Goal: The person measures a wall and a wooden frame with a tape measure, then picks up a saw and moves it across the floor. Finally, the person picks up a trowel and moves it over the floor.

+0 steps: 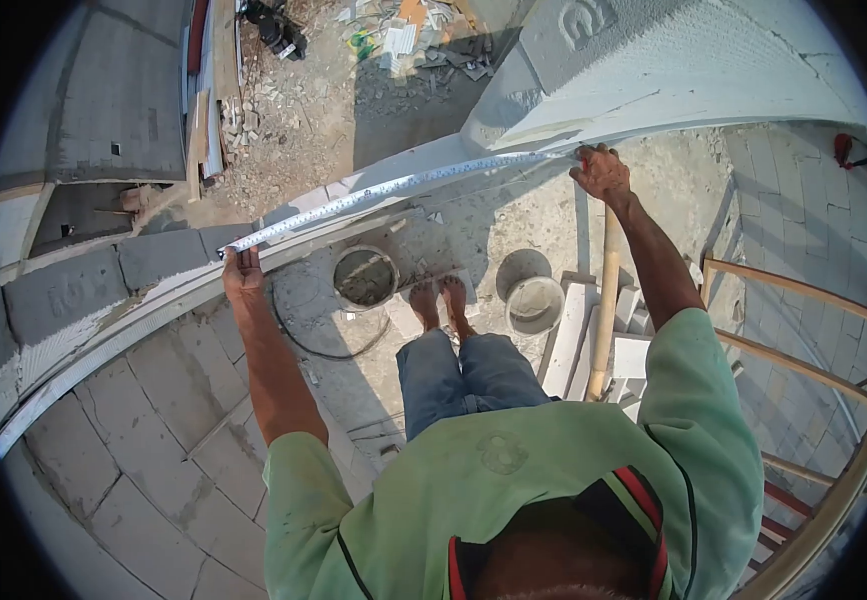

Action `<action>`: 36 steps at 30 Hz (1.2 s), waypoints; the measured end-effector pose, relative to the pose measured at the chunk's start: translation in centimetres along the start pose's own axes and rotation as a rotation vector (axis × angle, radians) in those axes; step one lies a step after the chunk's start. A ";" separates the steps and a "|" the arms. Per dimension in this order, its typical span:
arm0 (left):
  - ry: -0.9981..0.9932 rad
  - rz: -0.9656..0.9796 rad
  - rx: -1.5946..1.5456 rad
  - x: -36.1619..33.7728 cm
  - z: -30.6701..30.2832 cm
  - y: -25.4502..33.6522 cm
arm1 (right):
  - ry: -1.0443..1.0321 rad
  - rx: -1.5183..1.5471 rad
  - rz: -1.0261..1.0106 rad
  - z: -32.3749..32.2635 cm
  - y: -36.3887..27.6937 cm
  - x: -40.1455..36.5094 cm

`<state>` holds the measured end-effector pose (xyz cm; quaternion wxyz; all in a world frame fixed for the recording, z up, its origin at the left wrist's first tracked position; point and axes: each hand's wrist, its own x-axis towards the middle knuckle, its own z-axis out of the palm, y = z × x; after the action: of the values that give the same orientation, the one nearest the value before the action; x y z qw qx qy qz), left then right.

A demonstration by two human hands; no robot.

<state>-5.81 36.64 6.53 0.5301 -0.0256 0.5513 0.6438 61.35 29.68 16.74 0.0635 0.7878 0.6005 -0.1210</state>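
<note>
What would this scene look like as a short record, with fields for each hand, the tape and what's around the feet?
Left hand: pinches the tape
Right hand: holds the tape farther along
Tape: stretched between both hands, markings visible
Feet: bare, between two buckets
Left bucket: grey material inside
Right bucket: contents unclear
Right of buckets: pole, lying over pale pieces

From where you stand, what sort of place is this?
Likely a building site: rough block walls, buckets by the bare feet, and a heap of rubble beyond the wall where the hands stretch a measuring tape.
</note>
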 end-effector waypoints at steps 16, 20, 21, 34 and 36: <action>-0.008 0.010 0.067 3.2 -1.8 -2.3 | -0.085 0.118 -0.019 6.2 0.8 4.3; -0.007 0.027 0.063 3.7 -2.1 -2.3 | -0.148 0.060 0.107 5.9 -1.4 4.4; -0.024 0.023 0.064 4.0 -2.4 -2.2 | -0.155 0.050 0.136 6.0 -1.6 4.6; -0.004 0.044 0.077 4.8 -2.9 -2.4 | -0.014 0.096 0.226 7.2 -3.1 3.9; 0.013 0.027 0.083 5.3 -2.9 -2.7 | -0.020 0.082 0.234 7.0 -3.0 3.8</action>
<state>-7.77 37.50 0.28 0.5185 -0.0004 0.5812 0.6272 58.57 32.35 9.15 0.0508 0.8532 0.4983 -0.1452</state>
